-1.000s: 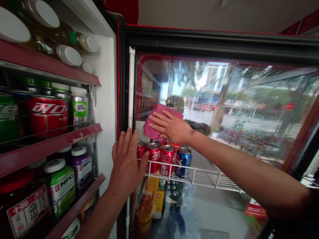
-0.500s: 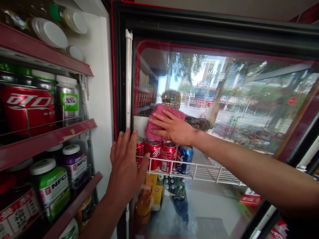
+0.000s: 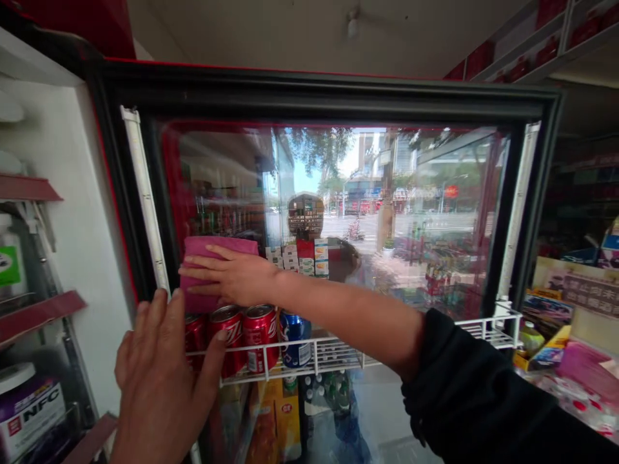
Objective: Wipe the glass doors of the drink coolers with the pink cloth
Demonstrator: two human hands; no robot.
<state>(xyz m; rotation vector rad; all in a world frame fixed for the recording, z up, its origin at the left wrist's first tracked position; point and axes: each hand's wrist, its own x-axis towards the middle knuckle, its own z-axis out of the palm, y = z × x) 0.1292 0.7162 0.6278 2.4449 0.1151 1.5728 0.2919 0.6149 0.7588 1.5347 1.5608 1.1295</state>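
A black sleeve [image 3: 476, 393] is bunching in soft folds at the lower right of the frame and ending around the elbow, with the right forearm [image 3: 348, 325] and right hand [image 3: 232, 277] showing bare, like the left hand [image 3: 159, 380] at lower left.

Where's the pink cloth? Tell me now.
In the head view, the pink cloth sits at the left of the cooler's glass door, pressed under the right hand, just above the red cans on the wire shelf.
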